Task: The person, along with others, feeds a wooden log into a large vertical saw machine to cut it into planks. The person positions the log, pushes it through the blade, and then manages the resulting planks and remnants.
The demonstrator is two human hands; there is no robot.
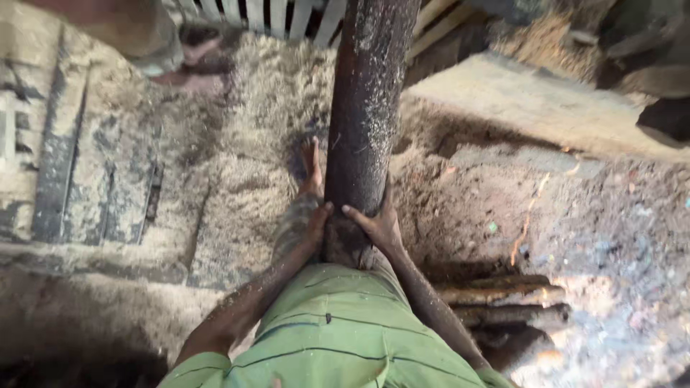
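Note:
A long dark log [366,108] with pale dust on its bark runs from the top of the head view down to my chest. My left hand [314,223] grips its near end from the left, fingers wrapped against the bark. My right hand [375,224] presses on the same end from the right. Both forearms come up from my green shirt [338,330]. A bare foot [310,169] stands in sawdust just left of the log.
Sawdust [244,144] covers the ground. A dusty metal machine bed [86,165] lies at left. A pale timber slab [532,100] sits at upper right. Short round logs [503,302] are stacked at lower right. White slats [251,14] show at the top.

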